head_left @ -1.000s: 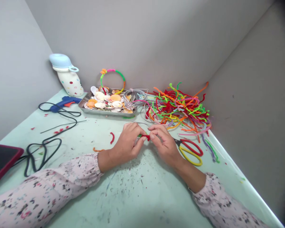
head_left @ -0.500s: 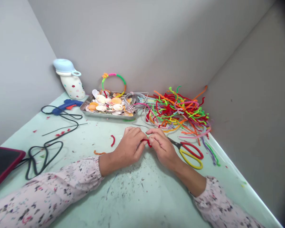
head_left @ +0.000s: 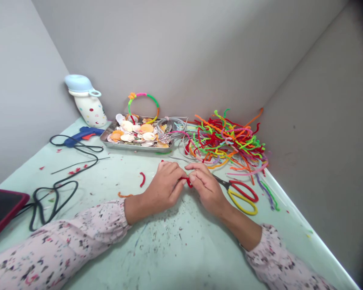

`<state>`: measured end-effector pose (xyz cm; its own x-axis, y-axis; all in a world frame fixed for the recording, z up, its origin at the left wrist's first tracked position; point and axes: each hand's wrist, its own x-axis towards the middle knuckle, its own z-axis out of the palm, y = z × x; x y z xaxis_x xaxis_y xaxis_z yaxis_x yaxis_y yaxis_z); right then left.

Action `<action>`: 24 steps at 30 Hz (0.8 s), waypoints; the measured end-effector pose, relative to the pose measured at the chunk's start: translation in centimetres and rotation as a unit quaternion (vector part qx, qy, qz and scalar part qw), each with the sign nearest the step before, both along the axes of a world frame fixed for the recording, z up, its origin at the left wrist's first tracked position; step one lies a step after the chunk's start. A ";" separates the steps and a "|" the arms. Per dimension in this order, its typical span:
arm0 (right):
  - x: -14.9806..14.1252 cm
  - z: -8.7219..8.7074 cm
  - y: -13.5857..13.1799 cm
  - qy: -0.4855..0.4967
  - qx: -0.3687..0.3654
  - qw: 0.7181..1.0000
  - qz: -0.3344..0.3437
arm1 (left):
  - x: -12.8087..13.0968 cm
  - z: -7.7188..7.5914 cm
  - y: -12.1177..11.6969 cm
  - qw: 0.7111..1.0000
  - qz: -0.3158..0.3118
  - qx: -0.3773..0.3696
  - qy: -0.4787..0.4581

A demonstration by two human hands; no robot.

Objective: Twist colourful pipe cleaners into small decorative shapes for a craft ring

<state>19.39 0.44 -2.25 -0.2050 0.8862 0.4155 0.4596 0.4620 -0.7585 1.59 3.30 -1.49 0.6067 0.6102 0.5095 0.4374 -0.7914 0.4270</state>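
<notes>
A short red pipe cleaner (head_left: 188, 182) is pinched between my two hands, above the middle of the table. My left hand (head_left: 164, 186) grips one end between thumb and forefinger. The thumb and fingers of my right hand (head_left: 206, 186) close on the other end, and most of the piece is hidden by the fingers. Scissors (head_left: 238, 193) with one red and one yellow handle lie just right of my right hand, blades partly behind it. Left of my left hand are a loose red pipe cleaner piece (head_left: 142, 179) and an orange one (head_left: 124, 195).
At the back, a metal tray (head_left: 133, 148) holds seashells, with a colourful pipe cleaner ring (head_left: 153, 98) standing in it. Tangled pipe cleaners (head_left: 230, 139) lie right. On the left are a bottle (head_left: 89, 106), a blue glue gun (head_left: 78, 136), its black cord (head_left: 57, 187) and a phone (head_left: 6, 209).
The view has shifted very slightly, so things at the left sit a little further left. Both hands keep their hold on the red pipe cleaner, with hardly any movement.
</notes>
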 end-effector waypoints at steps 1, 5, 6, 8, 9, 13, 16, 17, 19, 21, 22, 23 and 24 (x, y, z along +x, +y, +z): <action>0.0 0.0 0.0 0.006 -0.006 1.000 0.004 | 0.0 0.0 0.0 1.000 0.000 0.000 0.002; -0.1 0.1 -0.1 0.023 -0.030 0.999 0.016 | 0.1 0.1 0.0 1.000 -0.004 0.001 0.002; -0.1 0.2 -0.1 0.025 -0.034 0.999 0.017 | 0.1 0.1 -0.1 1.000 -0.005 0.002 -0.001; -0.2 0.2 -0.1 0.028 -0.035 0.999 0.018 | 0.0 0.1 -0.1 1.000 -0.007 0.004 -0.005; -0.2 0.2 -0.1 0.030 -0.036 0.999 0.019 | 0.0 0.1 -0.1 1.000 -0.006 0.005 -0.006; -0.1 0.1 -0.1 0.040 -0.039 0.998 0.023 | 0.0 0.0 0.0 1.000 -0.008 0.005 -0.002; -0.2 0.0 -0.1 0.046 -0.040 0.998 0.025 | 0.0 -0.1 0.0 1.000 -0.009 0.005 -0.003; -0.2 0.0 -0.1 0.047 -0.040 0.998 0.027 | 0.0 -0.1 0.1 1.000 -0.009 0.006 -0.004; -0.2 0.1 0.0 0.047 -0.039 0.998 0.029 | 0.0 -0.1 0.0 1.000 -0.009 0.006 -0.004; -0.2 0.1 0.0 0.048 -0.038 0.998 0.029 | 0.0 -0.1 0.0 1.000 -0.011 0.008 -0.004; -0.2 0.2 0.0 0.049 -0.038 0.998 0.028 | 0.0 -0.1 0.1 1.000 -0.012 0.008 -0.004; -0.2 0.2 0.0 0.050 -0.038 0.998 0.027 | 0.0 -0.1 0.1 1.000 -0.013 0.010 -0.005; -0.2 0.2 0.0 0.051 -0.036 0.998 0.025 | 0.0 -0.1 0.1 1.000 -0.014 0.010 -0.006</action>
<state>19.22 0.43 -2.01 -0.2089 0.9047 0.3712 0.3566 0.4240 -0.8325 1.55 3.38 -1.62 0.6169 0.5825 0.5293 0.4099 -0.8119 0.4157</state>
